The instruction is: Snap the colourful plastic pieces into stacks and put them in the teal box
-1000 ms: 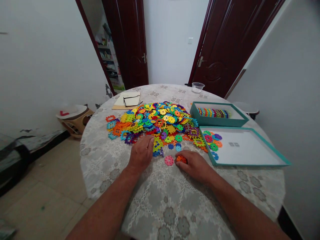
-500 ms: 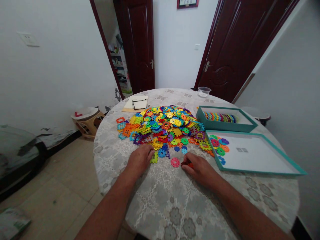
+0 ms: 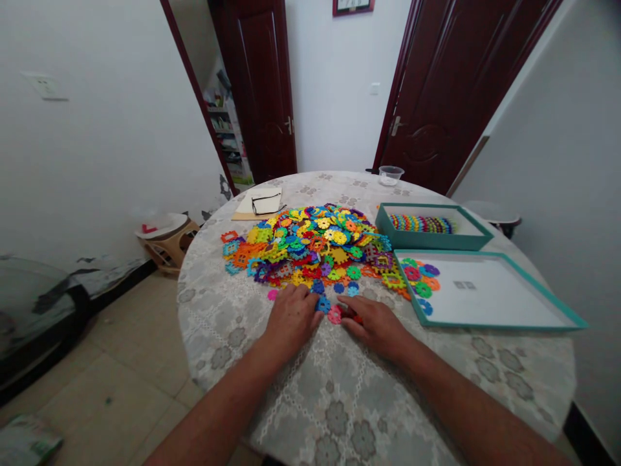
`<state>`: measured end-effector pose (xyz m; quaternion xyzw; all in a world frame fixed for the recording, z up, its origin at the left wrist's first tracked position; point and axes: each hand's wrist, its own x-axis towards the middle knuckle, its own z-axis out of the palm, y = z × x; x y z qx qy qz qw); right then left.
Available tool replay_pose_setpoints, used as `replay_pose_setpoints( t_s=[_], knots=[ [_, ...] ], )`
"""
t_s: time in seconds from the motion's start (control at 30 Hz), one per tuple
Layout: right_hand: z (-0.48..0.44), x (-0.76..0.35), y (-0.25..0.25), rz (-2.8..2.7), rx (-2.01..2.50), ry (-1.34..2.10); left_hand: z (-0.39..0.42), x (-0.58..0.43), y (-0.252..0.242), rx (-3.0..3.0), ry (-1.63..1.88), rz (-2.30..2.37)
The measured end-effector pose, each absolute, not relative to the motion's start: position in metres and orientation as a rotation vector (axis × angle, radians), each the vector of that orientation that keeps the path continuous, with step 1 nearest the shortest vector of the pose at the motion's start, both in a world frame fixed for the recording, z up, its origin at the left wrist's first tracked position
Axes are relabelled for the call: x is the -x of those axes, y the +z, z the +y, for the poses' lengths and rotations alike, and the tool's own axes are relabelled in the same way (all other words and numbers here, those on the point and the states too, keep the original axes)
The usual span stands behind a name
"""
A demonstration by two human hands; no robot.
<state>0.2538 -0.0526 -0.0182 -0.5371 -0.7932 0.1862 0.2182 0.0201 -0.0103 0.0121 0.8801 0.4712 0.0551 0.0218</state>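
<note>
A wide pile of colourful plastic interlocking pieces lies on the round table with its lace cloth. My left hand rests palm down at the pile's near edge, fingers curled over pieces next to a blue disc. Close beside it, my right hand pinches a small red-orange piece. A pink flower disc lies between the two hands, touching the right fingertips.
A teal box lid at the right holds several loose discs. Behind it a teal box holds a row of stacked pieces. Glasses on a notebook and a clear cup sit at the far side. Dark doors stand behind.
My left hand slid right, towards the right hand, and now lies by the blue disc. The right hand stays on the red-orange piece. The camera shifted slightly.
</note>
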Motion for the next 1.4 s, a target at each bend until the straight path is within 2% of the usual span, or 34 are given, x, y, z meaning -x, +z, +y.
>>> replay_pose_setpoints(
  t_s=[0.3, 0.53, 0.97, 1.4],
  knots=[
    [-0.050, -0.247, -0.007, -2.196, 1.612, 0.572, -0.012, -0.042, 0.023, -2.609, 0.117, 1.246],
    [-0.049, -0.246, 0.000, -2.187, 1.664, 0.557, -0.006, -0.042, 0.006, -2.427, 0.182, 1.286],
    [-0.047, -0.248, -0.004, -2.202, 1.642, 0.499, 0.023, -0.058, 0.030, -2.338, -0.191, 1.283],
    [-0.043, -0.257, -0.012, -2.336, 1.416, 0.357, 0.020, -0.055, 0.035, -2.433, -0.096, 1.201]
  ],
)
